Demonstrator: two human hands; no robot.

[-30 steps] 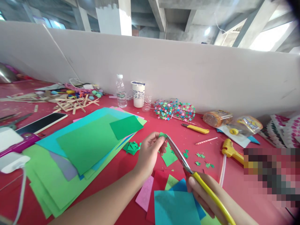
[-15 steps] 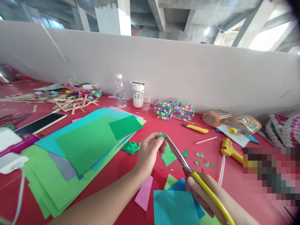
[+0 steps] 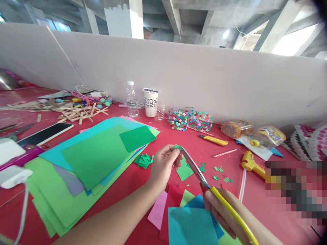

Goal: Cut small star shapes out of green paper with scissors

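Note:
My left hand [image 3: 165,161] pinches a small piece of green paper [image 3: 177,147] between thumb and fingers. My right hand [image 3: 222,204] is wrapped round the yellow handle of a pair of scissors [image 3: 195,166], whose blade tips reach the edge of that piece. Below them lies a light green paper square [image 3: 184,172]. Several cut green paper stars [image 3: 218,168] are scattered right of the blades. Left of my left wrist is a pile of dark green paper scraps [image 3: 143,161]. Blue, red and pink paper squares [image 3: 191,224] overlap between my forearms.
Large coloured sheets [image 3: 94,153] cover the left of the red table. A yellow utility knife [image 3: 214,140], a striped pencil [image 3: 224,153] and a yellow glue gun [image 3: 249,161] lie right. Along the wall stand a water bottle [image 3: 132,102], a cup [image 3: 150,105] and star-covered bottles [image 3: 190,119].
The whole view has shifted very slightly. Both hands, the green piece and the scissors hold practically the same position.

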